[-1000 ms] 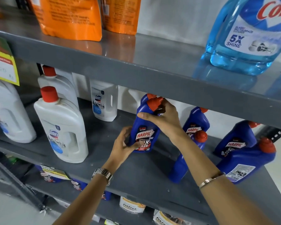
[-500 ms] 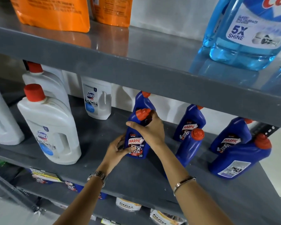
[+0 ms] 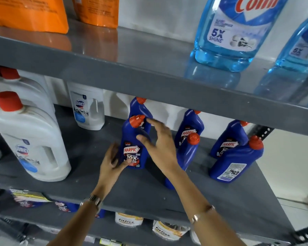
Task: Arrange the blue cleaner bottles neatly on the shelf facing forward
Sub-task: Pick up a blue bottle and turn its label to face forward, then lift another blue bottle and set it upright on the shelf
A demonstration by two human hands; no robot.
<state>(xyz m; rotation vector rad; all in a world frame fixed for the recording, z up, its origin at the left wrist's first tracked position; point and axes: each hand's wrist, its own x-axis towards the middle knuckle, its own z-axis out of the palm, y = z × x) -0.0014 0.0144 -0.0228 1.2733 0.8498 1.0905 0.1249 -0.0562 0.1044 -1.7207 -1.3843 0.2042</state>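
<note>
Several dark blue Harpic bottles with red caps stand on the grey middle shelf (image 3: 124, 189). The front bottle (image 3: 133, 148) stands upright with its label forward, another close behind it (image 3: 140, 108). My left hand (image 3: 112, 162) is beside its lower left, the thumb touching the label. My right hand (image 3: 160, 144) hovers just to its right, fingers spread, holding nothing. Right of that hand a bottle (image 3: 187, 153) shows its plain back. Two more (image 3: 189, 126) (image 3: 228, 139) face forward at the rear, and one (image 3: 236, 160) is turned with its back label out.
Large white Domex bottles (image 3: 34, 144) with red caps fill the shelf's left side. The upper shelf carries orange pouches (image 3: 30, 13) and pale blue Colin bottles (image 3: 238, 31). Jars (image 3: 128, 219) and packets sit on the shelf below.
Both hands held the front Harpic bottle and set it upright on the shelf. Now the right hand has let go and opened; the left hand has loosened to a thumb touch.
</note>
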